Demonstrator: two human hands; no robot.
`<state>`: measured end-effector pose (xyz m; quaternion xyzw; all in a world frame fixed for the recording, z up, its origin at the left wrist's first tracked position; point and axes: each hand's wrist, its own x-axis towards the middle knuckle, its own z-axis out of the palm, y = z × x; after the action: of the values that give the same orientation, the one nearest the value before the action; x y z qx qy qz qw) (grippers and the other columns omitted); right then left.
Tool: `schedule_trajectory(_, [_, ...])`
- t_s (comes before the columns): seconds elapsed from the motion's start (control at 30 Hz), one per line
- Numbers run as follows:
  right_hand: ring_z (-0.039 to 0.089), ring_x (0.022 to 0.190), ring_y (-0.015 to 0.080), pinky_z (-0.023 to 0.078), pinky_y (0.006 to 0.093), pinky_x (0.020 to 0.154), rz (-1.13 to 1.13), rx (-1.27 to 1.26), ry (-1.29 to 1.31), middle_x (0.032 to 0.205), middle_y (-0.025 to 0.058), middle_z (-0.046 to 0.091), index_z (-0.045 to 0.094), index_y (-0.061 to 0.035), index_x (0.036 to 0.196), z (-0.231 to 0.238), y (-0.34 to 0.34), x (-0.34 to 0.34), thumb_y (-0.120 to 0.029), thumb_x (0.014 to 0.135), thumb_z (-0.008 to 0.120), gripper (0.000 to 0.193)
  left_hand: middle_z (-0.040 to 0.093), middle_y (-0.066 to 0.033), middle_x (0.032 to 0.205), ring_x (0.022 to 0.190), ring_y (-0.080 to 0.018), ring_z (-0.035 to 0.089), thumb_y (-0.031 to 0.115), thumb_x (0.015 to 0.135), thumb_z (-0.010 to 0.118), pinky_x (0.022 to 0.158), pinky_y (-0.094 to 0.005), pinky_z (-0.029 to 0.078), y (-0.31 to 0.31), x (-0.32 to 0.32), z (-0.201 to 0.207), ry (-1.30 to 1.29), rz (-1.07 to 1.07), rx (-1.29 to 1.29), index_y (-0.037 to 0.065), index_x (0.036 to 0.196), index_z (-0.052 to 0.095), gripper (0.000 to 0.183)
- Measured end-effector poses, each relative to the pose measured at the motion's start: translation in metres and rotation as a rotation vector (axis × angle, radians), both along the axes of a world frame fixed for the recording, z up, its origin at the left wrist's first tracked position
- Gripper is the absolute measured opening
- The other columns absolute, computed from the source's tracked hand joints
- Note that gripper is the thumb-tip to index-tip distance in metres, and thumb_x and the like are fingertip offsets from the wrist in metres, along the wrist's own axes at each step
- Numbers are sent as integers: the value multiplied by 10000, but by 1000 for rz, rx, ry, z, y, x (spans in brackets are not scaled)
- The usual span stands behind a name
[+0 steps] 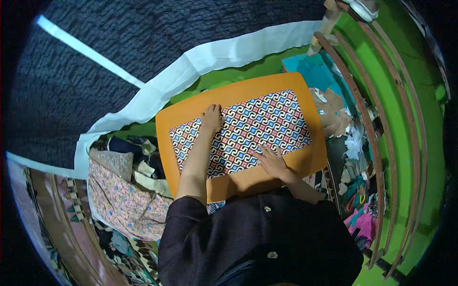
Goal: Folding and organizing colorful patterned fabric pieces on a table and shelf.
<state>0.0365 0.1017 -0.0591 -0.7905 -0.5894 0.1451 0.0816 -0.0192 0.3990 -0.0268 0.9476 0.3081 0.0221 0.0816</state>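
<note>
A cloth with a red, blue, black and white pattern lies flat on an orange table. The left hand touches its far edge; I cannot tell if it grips. The right hand spreads open near its close edge.

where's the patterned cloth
In the head view's middle, the patterned cloth lies on the orange table, with the left hand and right hand on it.
</note>
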Motion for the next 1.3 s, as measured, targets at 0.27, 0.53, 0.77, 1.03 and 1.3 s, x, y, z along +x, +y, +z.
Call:
schedule_trajectory(0.27, [225,1282,277,75,676,941,-61,3,-88,1384,60,283,416,-339,1245,7,7,78,-234,826,481,437,600,-170,987,938,-297,572,336,796,564,784,-401,443,5,-13,-15,-2,135,-222,97,1073,535,367])
schedule_trajectory(0.53, [253,1181,298,117,559,934,-1154,288,108,1239,136,347,433,-98,1169,-21,45,50,-413,760,573,535,634,-155,898,856,-260,611,360,718,617,749,-352,457,18,-65,-61,-219,307,-531,81,983,631,385])
schedule_trajectory(0.77, [356,1058,289,188,489,883,-1213,26,309,1075,123,468,556,-45,969,0,50,24,-415,754,590,430,641,-138,728,691,-217,620,367,706,652,648,-324,460,1,-22,-22,-293,389,-631,37,831,662,353])
schedule_trajectory(1.03, [567,745,353,407,427,672,-1034,379,536,774,194,607,590,9,742,-22,44,31,-254,774,595,265,649,-100,758,649,-161,593,236,693,708,614,-303,458,39,-21,-66,-354,354,-884,11,834,654,271])
schedule_trajectory(1.3, [489,564,237,369,345,572,-940,851,778,574,105,537,525,14,627,41,38,76,-197,735,653,270,638,-61,861,789,-122,561,214,758,667,744,-267,424,25,-22,65,-311,402,-1090,-14,923,637,283])
